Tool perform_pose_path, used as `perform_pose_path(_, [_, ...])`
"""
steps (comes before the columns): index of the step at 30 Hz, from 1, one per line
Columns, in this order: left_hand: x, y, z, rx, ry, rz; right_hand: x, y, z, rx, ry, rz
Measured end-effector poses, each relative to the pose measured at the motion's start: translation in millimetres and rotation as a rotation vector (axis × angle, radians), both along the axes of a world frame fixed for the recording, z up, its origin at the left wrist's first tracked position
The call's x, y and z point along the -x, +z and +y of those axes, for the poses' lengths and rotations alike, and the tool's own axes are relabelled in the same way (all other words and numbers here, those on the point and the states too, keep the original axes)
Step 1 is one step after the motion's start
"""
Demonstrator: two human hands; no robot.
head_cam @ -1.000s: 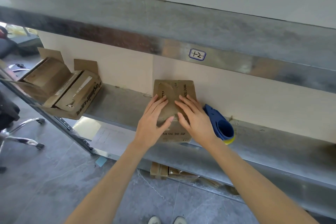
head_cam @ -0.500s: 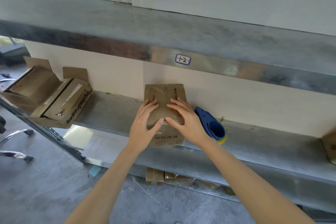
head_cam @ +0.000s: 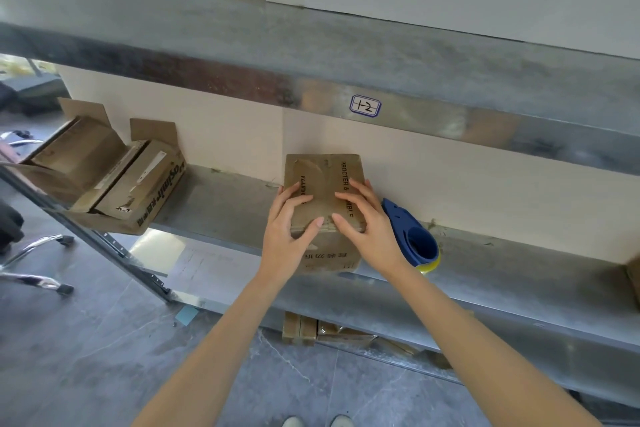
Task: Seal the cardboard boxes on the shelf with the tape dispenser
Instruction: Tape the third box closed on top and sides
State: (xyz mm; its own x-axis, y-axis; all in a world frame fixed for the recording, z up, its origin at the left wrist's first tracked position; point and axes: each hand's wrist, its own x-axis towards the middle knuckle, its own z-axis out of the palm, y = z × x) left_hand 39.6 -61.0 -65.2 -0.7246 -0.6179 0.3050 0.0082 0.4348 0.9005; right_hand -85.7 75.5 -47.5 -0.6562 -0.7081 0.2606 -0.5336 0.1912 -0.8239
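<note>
Firstly, at the far left, the shiny legs of a chair (head_cam: 34, 253) stand on the grey floor (head_cam: 86, 357). Next to them, at the left end of the metal shelf (head_cam: 221, 198), two open boxes (head_cam: 104, 177) of brown cardboard sit side by side with their flaps standing up; the nearer one has dark print on its side.

Further right, in the middle of the shelf, a small box (head_cam: 322, 177) stands at the front edge, with its back against the pale wall. Its top flaps are folded down and no tape across the seam can be seen. The left hand (head_cam: 287, 236) lies on the left flap with the fingers spread and nearly straight, and the thumb reaches to the front edge of the top. The right hand (head_cam: 370, 229) lies in the same way on the right flap; both hands press the flaps flat and neither one grasps anything. The two thumbs almost meet at the seam.

Just beside the right hand, the blue tape dispenser (head_cam: 412, 239) lies on the shelf with a bit of yellow at its near end, and nobody holds it. Above it, a small label (head_cam: 365, 106) is stuck on the edge of the upper shelf. At the far right, only the corner of another box (head_cam: 633, 277) is visible.
</note>
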Motion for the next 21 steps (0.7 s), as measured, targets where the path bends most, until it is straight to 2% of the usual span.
perform_pose_path(5, [-11.1,10.1,-9.1,0.098,-0.059,-0.079,-0.6,9.7,2.8,-0.042,0.052,-0.019])
perform_pose_path(8, [-23.7,16.1,-29.0,0.069,-0.047,-0.065,-4.2,8.6,7.0,-0.101,0.089,0.068])
perform_pose_path(12, [-41.1,25.8,-54.9,0.081,0.07,-0.085,-9.4,8.5,8.8,-0.169,0.095,0.299])
perform_pose_path(17, [-47.9,23.1,-53.2,0.004,0.327,-0.084,-12.9,17.1,-5.0,-0.124,0.125,0.34])
perform_pose_path(21, [-42.2,24.2,-33.8,-0.084,0.375,-0.054,11.7,24.5,-16.1,-0.202,0.049,0.323])
